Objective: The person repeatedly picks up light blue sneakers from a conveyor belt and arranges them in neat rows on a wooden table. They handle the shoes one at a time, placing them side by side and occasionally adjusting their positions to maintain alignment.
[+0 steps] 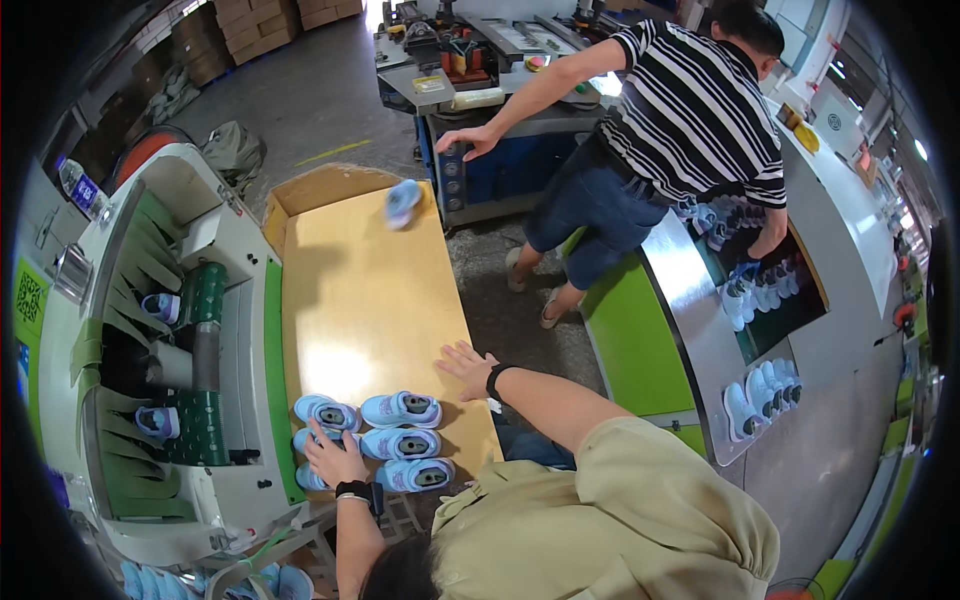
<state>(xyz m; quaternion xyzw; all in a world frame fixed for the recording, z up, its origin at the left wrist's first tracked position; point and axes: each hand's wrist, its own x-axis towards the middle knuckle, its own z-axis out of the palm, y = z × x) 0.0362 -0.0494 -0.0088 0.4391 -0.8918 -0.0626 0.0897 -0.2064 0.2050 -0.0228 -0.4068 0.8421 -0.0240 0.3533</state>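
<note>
Six small pale-blue shoes (400, 440) sit in two columns of three at the near end of the wooden table (365, 290), toes pointing left and right, packed just beside one another. The left hand (335, 462) lies on the left column with its fingers spread over the middle shoe (318, 438); it rests on top and I cannot tell whether it is gripping. The right hand (465, 365) is flat and wide open on the table's right edge, holding nothing, just above the top right shoe (402, 408). Both wrists carry dark bands.

A seventh shoe (402, 202) lies alone at the far end of the table, well apart from the group. Two more shoes (158, 365) sit between the green flaps of the machine (180, 330) to the left of the table.

To the right, another person in a striped shirt (695, 110) leans over a steel counter (690, 300) with a dark belt carrying many more shoes, too crowded to count. A green square label (30, 297) is stuck on the machine's far left side. Brown cardboard boxes (255, 25) are stacked at the top left, against the wall.
</note>
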